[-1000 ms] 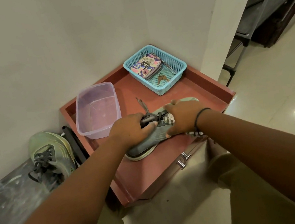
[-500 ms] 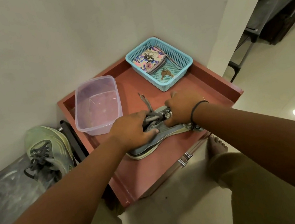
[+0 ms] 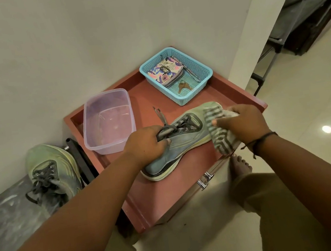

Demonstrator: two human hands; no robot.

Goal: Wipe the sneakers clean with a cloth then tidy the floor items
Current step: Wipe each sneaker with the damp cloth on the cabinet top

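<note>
Far left, off the counter (image 3: 152,206): the second sneaker (image 3: 53,172), green, laces up, resting on a grey sheet by the wall, well apart from both my hands and not yet in hand. Next right, on the counter: a clear plastic tub (image 3: 108,121) against the wall; I cannot tell whether it holds water. Centre: my left hand (image 3: 146,145), fingers curled round the laces and collar of the sneaker (image 3: 185,141) being cleaned, pinning it to the counter. This sneaker lies on its side with its long axis running from heel, near and left, to toe, far and right; the sole edge faces me. Behind it, a blue basket (image 3: 175,73) with a patterned pouch and keys, clear of the work. Right: my right hand (image 3: 241,123) grasps the striped cloth (image 3: 218,134), which is draped over the toe end and touching it. The cloth therefore sits at the far-right end of the axis, with the left hand at the lace end. I judge the next stroke should run along that axis, from toe back toward the laces, while the left hand braces against the pull.
</note>
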